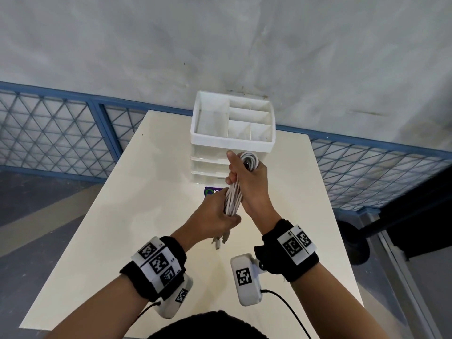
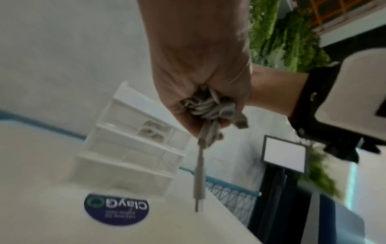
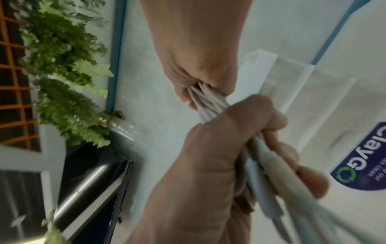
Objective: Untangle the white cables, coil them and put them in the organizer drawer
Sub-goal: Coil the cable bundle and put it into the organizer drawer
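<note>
My left hand is wrapped tight round the lower end of the bundle of white cables, held above the table. From the left wrist view the loops are bunched inside that fist, and the plug ends hang free below it toward the table top. A round dark sticker sits on the table just in front of the organizer.

Moving right, the bundle runs up and away from me into my right hand, whose fingers are curled round the upper end, where a rounded loop of cable shows above the knuckles. So both hands are gripping the same bundle, one at each end, close together.

Behind them stands the white organizer, its top tray divided into compartments, drawers stacked below. The drawers look pushed in, and through the translucent front of the upper one I think I see a coiled cable already inside, though the picture is blurred.

I judge this to be the coiling step, nearly finished. Next I need one hand to keep the coil from springing apart while the other frees itself to pull a drawer out, with the loose plugs tucked in first.
</note>
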Demonstrator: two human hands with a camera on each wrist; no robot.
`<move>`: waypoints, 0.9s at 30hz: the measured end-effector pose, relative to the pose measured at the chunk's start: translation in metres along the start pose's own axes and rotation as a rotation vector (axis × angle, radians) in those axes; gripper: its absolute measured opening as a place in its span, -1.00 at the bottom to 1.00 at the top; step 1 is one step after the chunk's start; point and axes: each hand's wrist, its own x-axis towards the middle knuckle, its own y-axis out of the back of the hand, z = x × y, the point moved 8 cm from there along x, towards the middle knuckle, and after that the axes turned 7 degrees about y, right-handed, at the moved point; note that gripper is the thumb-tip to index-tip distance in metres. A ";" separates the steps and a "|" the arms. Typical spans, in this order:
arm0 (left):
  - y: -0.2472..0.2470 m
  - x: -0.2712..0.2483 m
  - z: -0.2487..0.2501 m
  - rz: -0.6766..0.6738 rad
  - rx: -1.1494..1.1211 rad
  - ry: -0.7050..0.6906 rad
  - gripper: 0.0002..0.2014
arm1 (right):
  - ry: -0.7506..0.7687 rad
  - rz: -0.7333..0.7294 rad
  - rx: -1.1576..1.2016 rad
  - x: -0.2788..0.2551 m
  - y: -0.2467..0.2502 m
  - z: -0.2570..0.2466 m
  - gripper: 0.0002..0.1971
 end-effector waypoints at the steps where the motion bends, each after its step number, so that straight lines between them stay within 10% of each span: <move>1: 0.000 0.001 -0.001 -0.021 -0.042 0.007 -0.74 | -0.046 -0.035 0.023 0.000 -0.001 0.002 -0.78; 8: 0.006 0.005 0.006 -0.141 -0.161 0.047 -0.84 | -0.296 -0.466 0.179 -0.021 -0.015 0.022 -0.71; 27: -0.023 0.019 -0.023 -0.167 -0.234 0.112 -0.79 | -0.182 -0.056 0.160 -0.007 0.006 0.043 -0.57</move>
